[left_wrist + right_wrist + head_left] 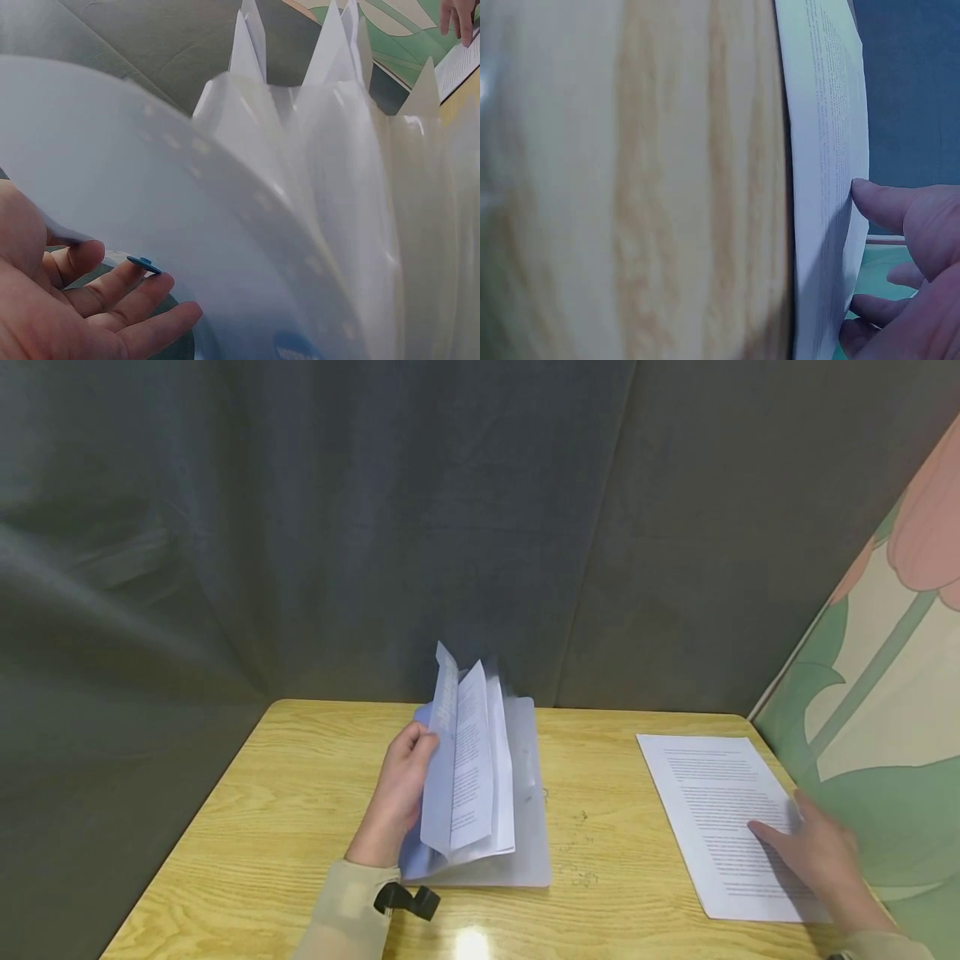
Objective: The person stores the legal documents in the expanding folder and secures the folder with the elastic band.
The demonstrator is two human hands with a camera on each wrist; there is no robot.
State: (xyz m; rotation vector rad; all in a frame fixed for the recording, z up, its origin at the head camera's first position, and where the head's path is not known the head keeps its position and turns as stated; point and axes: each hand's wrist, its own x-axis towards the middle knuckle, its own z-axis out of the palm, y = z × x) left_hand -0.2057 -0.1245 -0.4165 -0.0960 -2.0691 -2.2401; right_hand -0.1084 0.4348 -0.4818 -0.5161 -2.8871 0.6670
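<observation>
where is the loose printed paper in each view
Head: the loose printed paper lies on the table, right side.
Left wrist: top right corner, cut off by the frame.
Right wrist: right of centre, a tall narrow strip seen aslant.
Shared landmark: the right hand, by the paper each time.

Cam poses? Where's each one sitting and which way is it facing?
Head: on the person's head, looking forward and down at the table, folder and printed paper; left hand, right hand, left sleeve and right sleeve show.
Left wrist: on that wrist, looking past the left hand at the folder, dark curtain behind; left hand lower left, right hand in the top right corner.
Right wrist: on that wrist, looking across the table and printed paper; right hand at right.
Shared: head and left wrist both see the folder and both hands.
</observation>
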